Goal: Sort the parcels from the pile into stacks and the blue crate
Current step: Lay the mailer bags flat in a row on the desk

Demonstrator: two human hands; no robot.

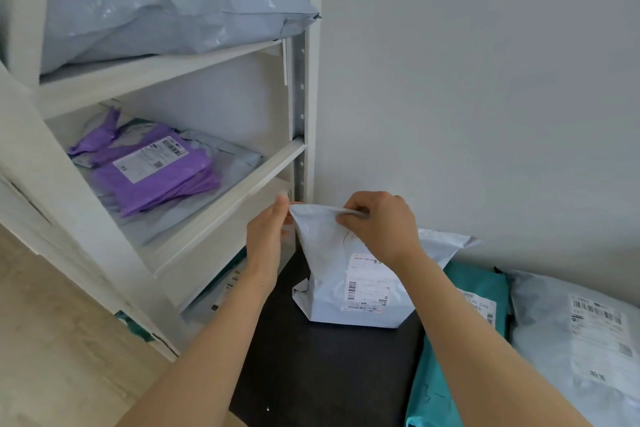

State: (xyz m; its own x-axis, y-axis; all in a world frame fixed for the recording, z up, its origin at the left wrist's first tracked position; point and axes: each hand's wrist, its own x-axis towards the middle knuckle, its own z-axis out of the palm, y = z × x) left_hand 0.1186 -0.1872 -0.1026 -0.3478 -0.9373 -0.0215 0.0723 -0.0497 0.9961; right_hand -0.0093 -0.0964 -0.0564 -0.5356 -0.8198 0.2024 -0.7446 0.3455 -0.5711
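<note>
Between my two hands is the white parcel (349,274). It stands up tall, and its bottom looks like it rests on the black table (318,374) right under my hands. I cannot tell if it has come off the table yet.

I think the job now is to pick where this parcel goes. To do it well, I should hold the top fold tight, because the bag is soft and could slip. I should lift it straight up so it does not drag. I should also read the label just below my right hand before I move it.

My left hand (268,236) holds the top left corner, with the thumb pointing up. My right hand (381,225) pinches the top edge, with its fingers curled over the fold. Both hands are clamped on the bag and sit close together. Both arms reach forward, and my right wrist bends down over the bag.

Left of my left hand is the white shelf (225,218), with a purple parcel (156,170) on its middle board. Right of my right hand, a teal parcel (460,340) and a grey parcel (571,340) lie on the table. I cannot see the blue crate.
</note>
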